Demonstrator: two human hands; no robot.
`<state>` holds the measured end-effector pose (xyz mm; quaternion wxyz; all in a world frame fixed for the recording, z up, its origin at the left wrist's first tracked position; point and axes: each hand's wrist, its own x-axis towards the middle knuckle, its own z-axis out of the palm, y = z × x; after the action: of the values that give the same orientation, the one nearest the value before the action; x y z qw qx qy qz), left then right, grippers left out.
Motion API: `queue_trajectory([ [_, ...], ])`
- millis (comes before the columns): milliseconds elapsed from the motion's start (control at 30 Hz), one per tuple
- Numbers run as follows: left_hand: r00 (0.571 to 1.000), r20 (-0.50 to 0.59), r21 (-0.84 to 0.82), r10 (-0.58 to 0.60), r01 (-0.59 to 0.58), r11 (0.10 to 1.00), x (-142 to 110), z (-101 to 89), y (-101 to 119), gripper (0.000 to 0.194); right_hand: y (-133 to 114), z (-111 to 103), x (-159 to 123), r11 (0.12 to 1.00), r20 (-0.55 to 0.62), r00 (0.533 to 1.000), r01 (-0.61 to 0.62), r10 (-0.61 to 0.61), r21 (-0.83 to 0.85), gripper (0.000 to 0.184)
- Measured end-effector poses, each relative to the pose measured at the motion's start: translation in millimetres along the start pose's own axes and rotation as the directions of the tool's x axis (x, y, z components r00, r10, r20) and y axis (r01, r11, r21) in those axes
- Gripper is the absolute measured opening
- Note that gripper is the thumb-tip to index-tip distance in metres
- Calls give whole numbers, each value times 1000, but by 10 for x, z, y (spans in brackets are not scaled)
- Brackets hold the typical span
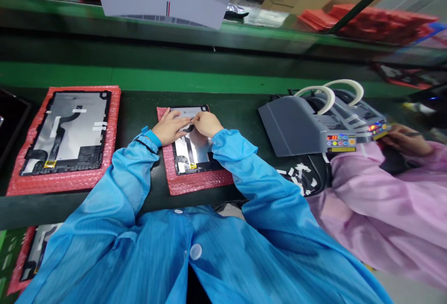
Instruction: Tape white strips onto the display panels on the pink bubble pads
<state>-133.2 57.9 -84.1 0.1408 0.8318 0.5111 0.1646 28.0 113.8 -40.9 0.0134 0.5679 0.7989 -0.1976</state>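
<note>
A tablet screen panel [200, 148], back side up with a dark flex cable and a yellow connector patch, lies on a red bubble-wrap sheet [185, 184] before me. My left hand [170, 128] rests on the panel's upper left part, fingers stretched out toward the right. Close by its fingertips, my right hand [207, 124] is closed in a pinch over the upper middle of the panel, near the top of the cable. Whatever sits between those fingers is too small or hidden to make out.
Another panel [84, 127] lies on red bubble wrap at left. To the right stand grey tape dispensers [296, 124] with white rolls; tape scraps [302, 176] lie before them. A co-worker's hand [405, 140] is at far right. A shelf edge [258, 31] runs across the back.
</note>
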Motion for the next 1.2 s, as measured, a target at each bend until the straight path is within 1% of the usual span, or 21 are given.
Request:
queue_trajectory([
  [167, 1000, 3, 22, 5, -5, 1000, 2, -21, 17, 42, -32, -19, -16, 999, 21, 1000, 21, -20, -39, 25],
  [233, 1000, -5, 20, 7, -7, 1000, -1, -22, 12, 42, -34, -40, -8, 998, 0, 1000, -20, 20, -59, 26],
  [300, 1000, -15, 21, 10, -9, 1000, -3, -23, -1, 41, 5, -83, -12, 993, -47, 995, -96, 93, -67, 29],
  [367, 1000, -17, 34, 9, -8, 999, 0, -26, -15, 40, 127, -141, -69, 985, -107, 980, -171, 167, -24, 29],
  [433, 1000, -5, 56, 9, -9, 998, 5, -33, -19, 40, 365, -189, -219, 971, -197, 953, -209, 228, 115, 25],
  [500, 1000, 0, 78, 20, -20, 997, 10, -41, -5, 42, 714, -198, -478, 920, -328, 894, -189, 305, 343, 26],
  [533, 1000, -6, 88, 28, -28, 996, 11, -44, 6, 43, 913, -185, -641, 869, -393, 845, -155, 364, 471, 28],
  [567, 999, -18, 99, 37, -35, 994, 12, -44, 18, 44, 1115, -165, -815, 797, -446, 778, -114, 443, 593, 31],
  [633, 998, -46, 124, 51, -45, 991, 16, -42, 27, 45, 1486, -120, -1151, 616, -484, 600, -19, 637, 787, 35],
  [700, 996, -61, 147, 61, -51, 988, 32, -37, 10, 46, 1772, -107, -1397, 437, -423, 417, 69, 804, 897, 36],
  [733, 996, -63, 155, 66, -56, 986, 43, -35, -4, 46, 1880, -124, -1469, 359, -371, 356, 102, 858, 928, 36],
  [767, 995, -63, 159, 72, -61, 985, 53, -36, -17, 46, 1964, -155, -1506, 291, -318, 329, 129, 889, 948, 35],
  [800, 995, -63, 161, 77, -66, 985, 62, -39, -25, 46, 2027, -197, -1515, 233, -272, 328, 152, 905, 960, 33],
  [867, 995, -65, 166, 78, -66, 984, 68, -51, -24, 46, 2100, -291, -1478, 157, -218, 360, 192, 907, 969, 28],
  [900, 995, -66, 170, 76, -64, 983, 65, -59, -15, 46, 2116, -330, -1450, 150, -220, 361, 212, 906, 966, 25],
  [933, 995, -68, 174, 74, -61, 983, 61, -67, -2, 47, 2122, -356, -1428, 168, -242, 338, 234, 909, 958, 22],
  [1033, 995, -79, 181, 68, -53, 982, 50, -84, 29, 48, 2128, -350, -1426, 297, -364, 186, 310, 913, 903, 19],
  [1067, 994, -85, 176, 72, -56, 983, 49, -89, 33, 48, 2136, -328, -1445, 320, -387, 158, 331, 909, 888, 19],
  [1100, 993, -92, 167, 78, -62, 984, 48, -95, 34, 47, 2148, -303, -1469, 317, -388, 157, 347, 908, 883, 18],
  [1133, 991, -98, 154, 89, -73, 985, 49, -103, 31, 47, 2164, -280, -1493, 292, -373, 184, 357, 909, 887, 18],
  [1200, 987, -118, 126, 113, -98, 987, 51, -127, 24, 46, 2202, -252, -1530, 222, -327, 261, 364, 908, 905, 18],
])
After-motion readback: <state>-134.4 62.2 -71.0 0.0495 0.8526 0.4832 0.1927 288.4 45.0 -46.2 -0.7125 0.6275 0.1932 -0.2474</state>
